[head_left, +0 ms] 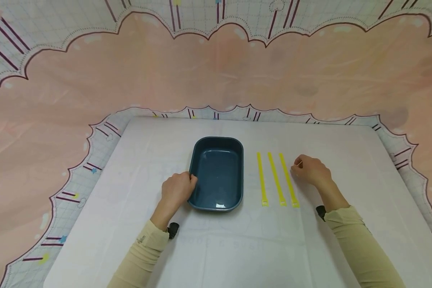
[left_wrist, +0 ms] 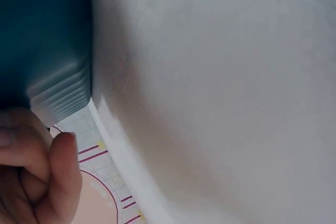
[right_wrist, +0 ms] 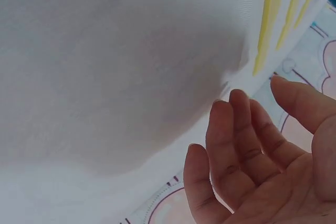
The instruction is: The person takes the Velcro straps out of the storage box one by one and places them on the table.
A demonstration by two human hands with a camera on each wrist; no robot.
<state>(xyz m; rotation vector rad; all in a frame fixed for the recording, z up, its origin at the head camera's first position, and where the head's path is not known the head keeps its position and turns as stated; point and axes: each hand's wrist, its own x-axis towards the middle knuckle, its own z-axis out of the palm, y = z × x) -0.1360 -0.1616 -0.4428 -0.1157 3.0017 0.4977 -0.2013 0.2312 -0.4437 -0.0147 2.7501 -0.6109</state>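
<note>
Dark blue tray (head_left: 217,173) near the middle of the white surface (head_left: 216,248), holding nothing visible, with three yellow strips (head_left: 275,179) lying side by side just to its right. Left hand (head_left: 177,191) curled against the tray's left rim, touching it. Right hand (head_left: 311,170) loosely open, fingers relaxed, holding nothing, just right of the rightmost strip.

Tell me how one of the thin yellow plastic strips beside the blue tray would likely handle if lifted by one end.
The thin yellow plastic strip nearest the right hand is long, narrow and flat on the white table cover, so it would probably droop or flex. It looks light and unlikely to roll. Lying flush, it may be fiddly to pinch up.
</note>
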